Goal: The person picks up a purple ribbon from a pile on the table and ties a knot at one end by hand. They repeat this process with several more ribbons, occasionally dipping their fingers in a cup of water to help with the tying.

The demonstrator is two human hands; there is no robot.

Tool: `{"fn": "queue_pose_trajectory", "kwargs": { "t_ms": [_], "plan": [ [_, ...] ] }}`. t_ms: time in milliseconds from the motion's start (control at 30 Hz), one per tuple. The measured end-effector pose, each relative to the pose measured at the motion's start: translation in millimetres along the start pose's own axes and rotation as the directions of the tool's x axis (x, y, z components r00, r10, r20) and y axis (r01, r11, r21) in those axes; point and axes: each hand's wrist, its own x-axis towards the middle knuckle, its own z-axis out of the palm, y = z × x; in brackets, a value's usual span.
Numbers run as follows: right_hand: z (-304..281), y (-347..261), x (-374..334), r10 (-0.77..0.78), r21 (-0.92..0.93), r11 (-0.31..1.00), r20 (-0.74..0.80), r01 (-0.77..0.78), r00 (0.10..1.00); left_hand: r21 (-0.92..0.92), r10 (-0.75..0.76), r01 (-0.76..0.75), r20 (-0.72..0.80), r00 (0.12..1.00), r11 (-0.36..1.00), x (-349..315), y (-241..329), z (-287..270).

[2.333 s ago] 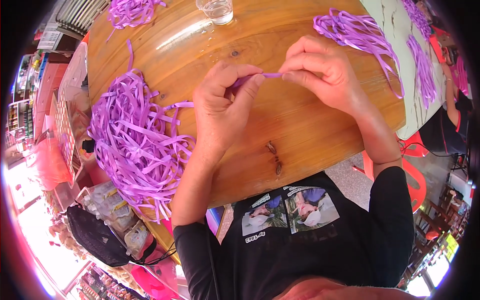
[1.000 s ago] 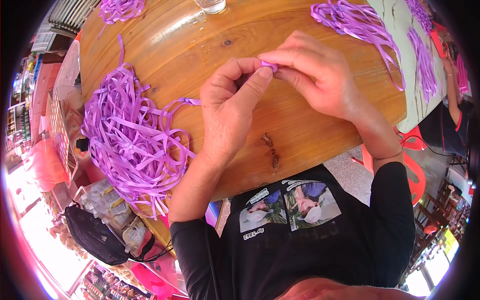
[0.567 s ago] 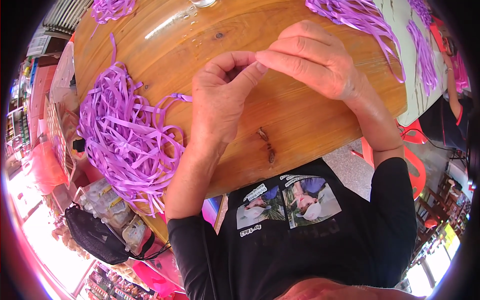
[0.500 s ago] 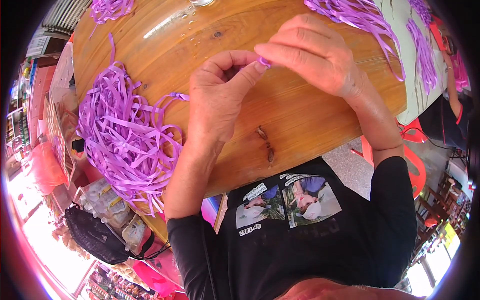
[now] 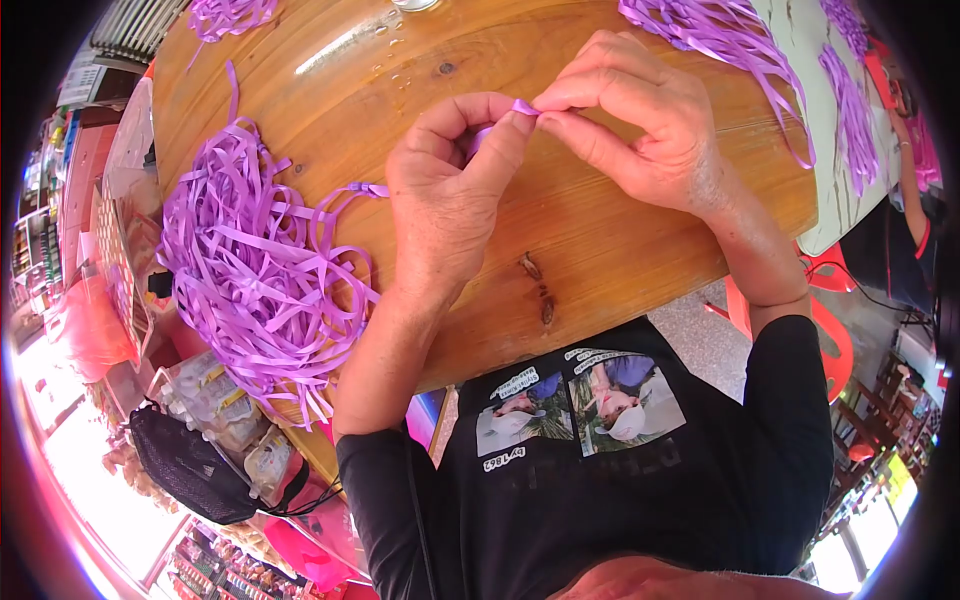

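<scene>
A narrow purple ribbon [image 5: 521,106] is pinched between the thumb and forefinger of my left hand [image 5: 455,165]. More purple shows inside that hand's curled fingers. My right hand [image 5: 640,125] grips the ribbon's end at its thumb and fingertips, close against the left fingertips. Both hands are above the wooden table. Left of my left forearm lies a big tangled heap of purple ribbon [image 5: 255,260], with one strand reaching toward my left wrist and passing out of sight behind it.
Another ribbon bunch [image 5: 715,35] lies at the table's far right, and a smaller one [image 5: 230,15] at the far left. A glass [image 5: 414,4] stands at the far edge. Beside the wooden table [image 5: 620,260] are a white table [image 5: 828,215], a red chair [image 5: 825,320] and a black bag [image 5: 190,465].
My right fingers have drawn back slightly and now pinch the ribbon's end, with the hand opened wider behind them. A short purple loop shows above my left thumb.
</scene>
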Motion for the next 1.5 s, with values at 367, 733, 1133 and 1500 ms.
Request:
{"fn": "queue_pose_trajectory", "kwargs": {
  "t_ms": [367, 733, 1133, 1500],
  "plan": [
    [6, -5, -4, 0.617, 0.695, 0.336, 0.348, -0.636, 0.706, -0.337, 0.038, 0.021, 0.169, 0.985, 0.941, 2, -13, -3],
    [4, 1, 0, -0.042, 0.134, 0.99, -0.063, 0.051, 0.997, -0.483, -0.023, 0.12, 0.202, 0.979, 0.868, 3, -14, -8],
    [2, 0, -3, -0.06, -0.02, 0.998, -0.039, 0.059, 0.997, -0.213, -0.065, 0.091, 0.126, 0.99, 0.973, 3, -12, -8],
    [5, 2, -6, 0.284, 0.383, 0.878, 0.067, -0.288, 0.956, -0.124, 0.04, -0.023, 0.137, 0.99, 0.992, 0, -5, -5]
  ]
}}
